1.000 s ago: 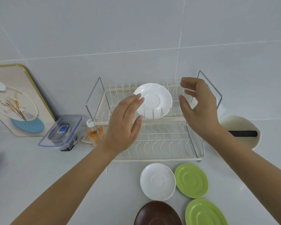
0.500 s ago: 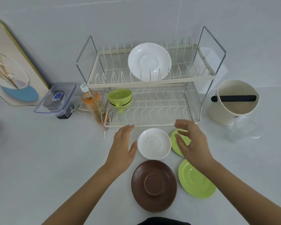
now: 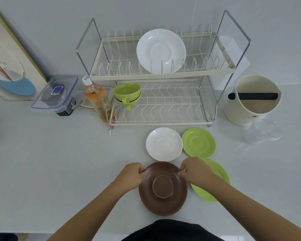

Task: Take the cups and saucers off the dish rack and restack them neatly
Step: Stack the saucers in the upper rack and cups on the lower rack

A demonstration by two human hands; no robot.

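A brown saucer [image 3: 163,200] lies upside down on the counter near me. My left hand [image 3: 131,176] grips its left rim and my right hand [image 3: 194,172] pinches its right rim. Behind it lie a white saucer [image 3: 164,144] and a green saucer [image 3: 198,143]. A second green saucer [image 3: 215,173] lies partly under my right wrist. The two-tier dish rack [image 3: 163,74] holds a white saucer [image 3: 161,50] upright on top. Two stacked green cups [image 3: 127,93] sit on the lower tier at the left.
An orange drink bottle [image 3: 97,100] stands against the rack's left side, with a clear lidded box [image 3: 55,92] further left. A cream tub with a black bar [image 3: 252,100] and clear plastic wrap [image 3: 262,129] are at the right. A framed picture [image 3: 9,66] leans on the wall.
Both hands dropped from the rack's upper tier to the counter and closed on the brown saucer's rims. The camera tilted down toward the counter.
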